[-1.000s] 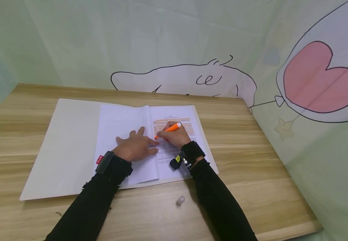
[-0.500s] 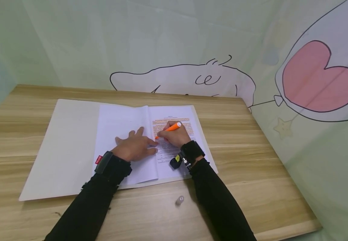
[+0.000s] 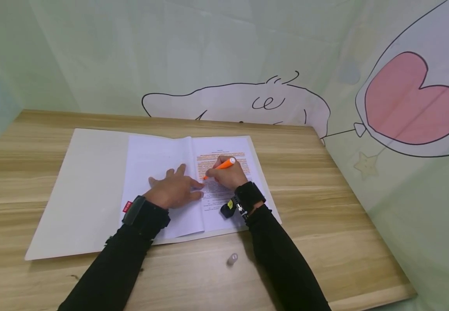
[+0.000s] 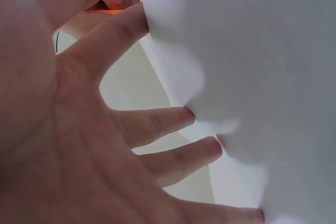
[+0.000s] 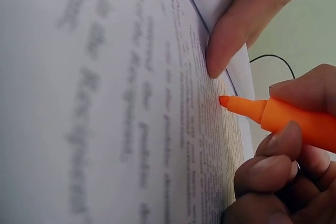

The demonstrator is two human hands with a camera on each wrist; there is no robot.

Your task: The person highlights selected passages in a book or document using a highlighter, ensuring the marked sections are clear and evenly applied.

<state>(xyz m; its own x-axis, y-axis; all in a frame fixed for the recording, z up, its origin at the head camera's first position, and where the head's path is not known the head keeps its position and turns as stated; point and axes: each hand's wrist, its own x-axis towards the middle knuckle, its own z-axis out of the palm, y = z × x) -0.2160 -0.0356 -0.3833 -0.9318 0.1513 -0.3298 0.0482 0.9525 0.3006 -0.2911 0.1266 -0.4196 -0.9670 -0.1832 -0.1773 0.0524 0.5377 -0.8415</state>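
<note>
My right hand pinches an orange highlighter, its tip right at the lines of print on the right-hand page. Orange marking covers the upper lines of that page, and plain black print runs below. With fingers spread, my left hand presses on the turned-over blank sheet near the fold. One left fingertip lies close to the highlighter's tip in the right wrist view. In the left wrist view the fingertips touch white paper.
The pages lie in an open white folder with a small red tag at its left side. A small greyish cap-like piece lies on the wooden table before the folder. A printed curtain stands behind.
My right hand has moved slightly rightward along a line of print with the highlighter. The left hand stays in place on the sheet.
</note>
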